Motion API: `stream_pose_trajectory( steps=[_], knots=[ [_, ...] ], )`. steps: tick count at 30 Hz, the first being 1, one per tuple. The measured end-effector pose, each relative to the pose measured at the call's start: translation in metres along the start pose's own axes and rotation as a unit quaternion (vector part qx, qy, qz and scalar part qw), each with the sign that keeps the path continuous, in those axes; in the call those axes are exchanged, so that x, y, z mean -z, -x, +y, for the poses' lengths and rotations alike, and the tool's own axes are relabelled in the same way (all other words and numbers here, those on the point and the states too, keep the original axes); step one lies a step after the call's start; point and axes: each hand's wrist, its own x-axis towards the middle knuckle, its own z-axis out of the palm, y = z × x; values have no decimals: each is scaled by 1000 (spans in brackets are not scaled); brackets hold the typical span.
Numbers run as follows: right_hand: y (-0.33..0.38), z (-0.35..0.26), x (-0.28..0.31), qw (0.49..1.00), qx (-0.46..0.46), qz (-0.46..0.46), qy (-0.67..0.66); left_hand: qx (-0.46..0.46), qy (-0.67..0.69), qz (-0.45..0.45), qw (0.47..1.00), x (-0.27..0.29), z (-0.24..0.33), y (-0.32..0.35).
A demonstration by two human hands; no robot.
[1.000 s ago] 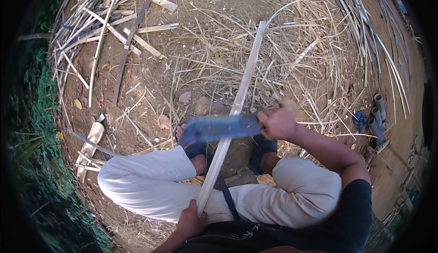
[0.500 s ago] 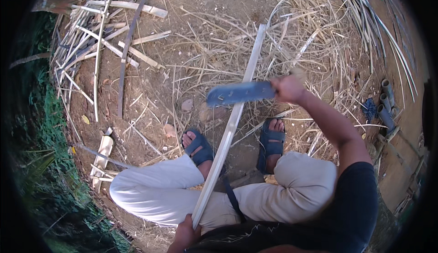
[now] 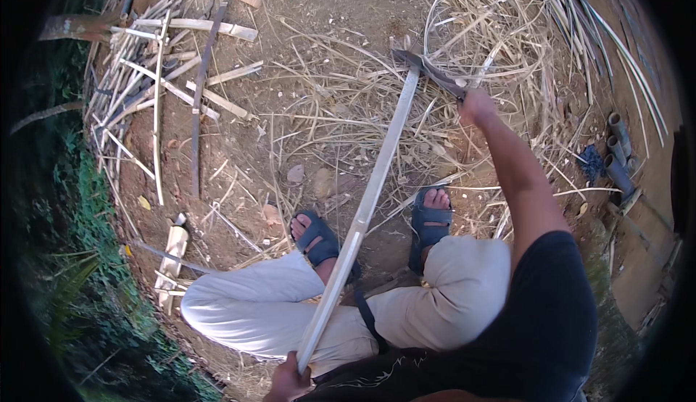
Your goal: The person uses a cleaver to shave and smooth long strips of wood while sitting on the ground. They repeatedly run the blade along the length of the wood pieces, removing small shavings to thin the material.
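A long, pale bamboo strip [image 3: 377, 173] slants from my lap, between my feet, out to the far shavings. My left hand [image 3: 290, 380] grips its near end by my waist. My right hand [image 3: 478, 108] is stretched far forward, closed round the handle of a machete [image 3: 444, 79]. The dark blade lies across the far end of the strip, tilted so that little of its flat side shows. Whether the edge has bitten into the strip cannot be made out.
Thin shavings [image 3: 348, 90] litter the ground ahead. Split bamboo pieces [image 3: 156, 90] are piled at far left, beside a long dark bar [image 3: 199, 97]. Long strips [image 3: 580, 32] lie at far right, with cut bamboo tubes [image 3: 618, 155] nearer. Green plants [image 3: 94, 257] border the left.
My right hand has carried the machete forward along the strip, from around its middle to its far end, and the blade has turned from flat to edgewise. My left hand keeps its hold.
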Motion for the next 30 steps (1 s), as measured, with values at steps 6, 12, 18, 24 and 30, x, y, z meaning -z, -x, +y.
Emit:
stream_pose_trajectory(
  steps=[6,12,18,24,30],
  knots=[
    [7,-16,-22,986,-61,34,-154,26,-18,4,1000,-6,13,-5],
    [40,-24,-5,997,43,56,-36,-17,-46,40,998,-17,2,-4],
    [10,-16,-9,992,-63,46,-97,-39,-38,87,995,-19,8,-3],
    [48,-31,0,997,63,23,-49,-99,-73,109,986,-24,9,3],
    [14,-11,0,988,-94,12,-118,-43,-30,90,995,-33,-17,8]
  ],
)
